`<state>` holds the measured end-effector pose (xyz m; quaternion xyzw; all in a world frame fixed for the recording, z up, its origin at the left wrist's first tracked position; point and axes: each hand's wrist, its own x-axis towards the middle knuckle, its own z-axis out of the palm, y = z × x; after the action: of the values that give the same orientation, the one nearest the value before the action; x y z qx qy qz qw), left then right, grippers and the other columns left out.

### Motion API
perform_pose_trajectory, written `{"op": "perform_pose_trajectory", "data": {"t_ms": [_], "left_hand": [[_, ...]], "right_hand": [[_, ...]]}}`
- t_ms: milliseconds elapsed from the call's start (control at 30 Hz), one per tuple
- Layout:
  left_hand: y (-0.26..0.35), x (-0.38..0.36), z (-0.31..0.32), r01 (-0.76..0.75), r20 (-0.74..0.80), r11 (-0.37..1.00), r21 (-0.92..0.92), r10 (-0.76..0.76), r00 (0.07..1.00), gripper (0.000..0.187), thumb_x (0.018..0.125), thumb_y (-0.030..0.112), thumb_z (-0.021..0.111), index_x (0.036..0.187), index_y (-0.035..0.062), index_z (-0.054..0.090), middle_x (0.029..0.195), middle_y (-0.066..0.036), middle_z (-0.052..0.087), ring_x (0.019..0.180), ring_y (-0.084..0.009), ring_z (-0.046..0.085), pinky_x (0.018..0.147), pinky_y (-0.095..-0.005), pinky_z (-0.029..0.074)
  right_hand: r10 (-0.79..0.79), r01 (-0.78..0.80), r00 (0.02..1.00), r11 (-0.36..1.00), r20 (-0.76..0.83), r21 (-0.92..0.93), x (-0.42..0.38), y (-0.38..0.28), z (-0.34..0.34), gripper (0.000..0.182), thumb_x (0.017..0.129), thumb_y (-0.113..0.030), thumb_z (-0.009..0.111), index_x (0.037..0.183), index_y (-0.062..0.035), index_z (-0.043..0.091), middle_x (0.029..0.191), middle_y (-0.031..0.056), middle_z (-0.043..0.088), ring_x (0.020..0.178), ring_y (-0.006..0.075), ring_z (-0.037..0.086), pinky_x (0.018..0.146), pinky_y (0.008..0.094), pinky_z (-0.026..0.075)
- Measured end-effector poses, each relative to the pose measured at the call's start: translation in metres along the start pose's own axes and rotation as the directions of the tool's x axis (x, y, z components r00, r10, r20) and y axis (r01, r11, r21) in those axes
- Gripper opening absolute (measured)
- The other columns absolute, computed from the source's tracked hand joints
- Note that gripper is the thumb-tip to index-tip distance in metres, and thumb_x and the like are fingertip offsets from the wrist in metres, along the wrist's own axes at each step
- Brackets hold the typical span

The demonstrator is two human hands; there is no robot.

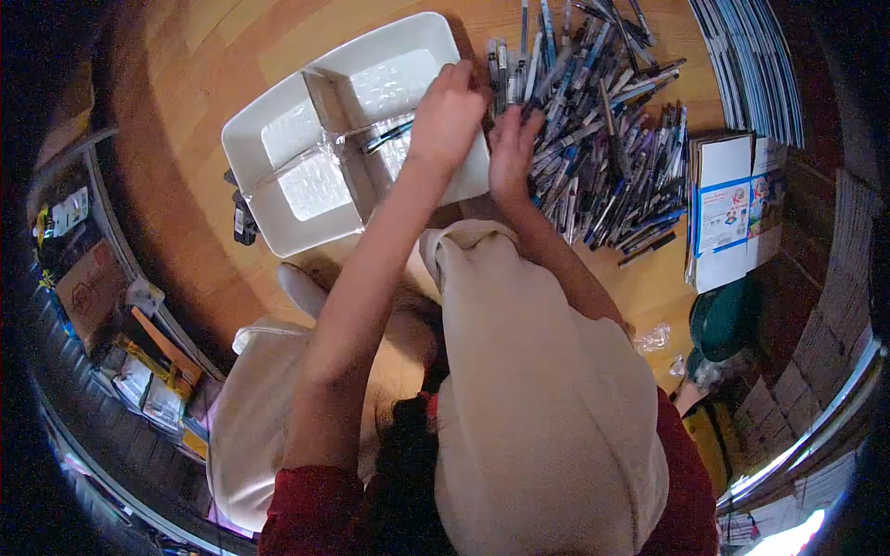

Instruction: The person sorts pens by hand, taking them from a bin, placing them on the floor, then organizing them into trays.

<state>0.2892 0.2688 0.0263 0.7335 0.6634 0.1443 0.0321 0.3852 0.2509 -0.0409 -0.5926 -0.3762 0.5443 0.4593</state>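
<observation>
A white tray (264, 111) with four compartments sits on the wooden floor in front of me. A few pens (389, 136) lie in its near right compartment. My left hand (450, 113) reaches over the tray's right side, its fingers curled closed at the edge of the pen pile; whatever they pinch is hidden. Beside it, just right of the tray, my right hand (513, 153) has its fingers stretched and apart at the lower ends of several pens. The large heap of loose pens (593, 139) spreads to the right of both hands.
Flat printed cardboard (728, 213) and a stack of thin blue-white sheets (746, 65) lie right of the pens. A green round container (726, 320) and crumpled clear plastic (653, 337) are nearer me. Shelved boxes (93, 287) line the left. My bent knee (501, 306) rises below my hands.
</observation>
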Motion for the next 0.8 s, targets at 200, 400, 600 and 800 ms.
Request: {"op": "perform_pose_trajectory", "data": {"t_ms": [200, 400, 600, 800], "left_hand": [[0.022, 0.004, -0.004, 0.022, 0.145, 0.981, 0.194, -0.051, 0.988, 0.011, 0.061, 0.009, 0.056, 0.066, 0.0038, 0.065, 0.09, -0.01, 0.055, 0.088, -0.0228, 0.051, 0.074, -0.0313, 0.045], [0.026, -0.004, 0.006, -0.194, 0.188, 0.965, 0.178, 0.16, 0.969, 0.014, 0.064, 0.012, 0.055, 0.07, 0.0073, 0.066, 0.09, -0.007, 0.058, 0.092, -0.0223, 0.05, 0.083, -0.0328, 0.04], [0.044, -0.02, -0.001, -0.106, 0.164, 0.963, -0.246, 0.149, 0.975, 0.02, 0.066, 0.008, 0.053, 0.083, 0.0058, 0.064, 0.085, -0.011, 0.06, 0.085, -0.0278, 0.056, 0.08, -0.0356, 0.044], [0.063, -0.024, 0.007, 0.344, 0.329, 0.508, -0.79, -0.122, 0.936, 0.017, 0.08, 0.012, 0.052, 0.089, 0.0023, 0.062, 0.079, -0.012, 0.064, 0.067, -0.0266, 0.059, 0.064, -0.0334, 0.046]], "right_hand": [[0.093, -0.081, 0.995, 0.941, -0.023, 0.327, -0.003, -0.032, -0.002, 0.019, 0.093, -0.028, 0.039, 0.087, -0.0116, 0.031, 0.066, -0.0015, 0.037, 0.05, 0.0062, 0.033, 0.042, 0.0204, 0.026], [0.04, -0.009, 0.995, 0.95, -0.094, 0.313, 0.006, -0.04, -0.014, 0.02, 0.092, -0.029, 0.041, 0.085, -0.0117, 0.034, 0.065, -0.0017, 0.037, 0.051, 0.0067, 0.032, 0.043, 0.0215, 0.026], [0.017, 0.047, 0.985, 0.929, -0.169, 0.367, 0.011, -0.09, -0.037, 0.018, 0.091, -0.029, 0.043, 0.085, -0.0118, 0.039, 0.062, -0.0012, 0.037, 0.05, 0.0083, 0.031, 0.044, 0.0232, 0.026], [-0.102, 0.153, 0.983, 0.914, -0.152, 0.376, 0.019, -0.103, -0.054, 0.018, 0.09, -0.028, 0.046, 0.085, -0.012, 0.04, 0.064, -0.0012, 0.038, 0.052, 0.0092, 0.032, 0.045, 0.0248, 0.027]]}}
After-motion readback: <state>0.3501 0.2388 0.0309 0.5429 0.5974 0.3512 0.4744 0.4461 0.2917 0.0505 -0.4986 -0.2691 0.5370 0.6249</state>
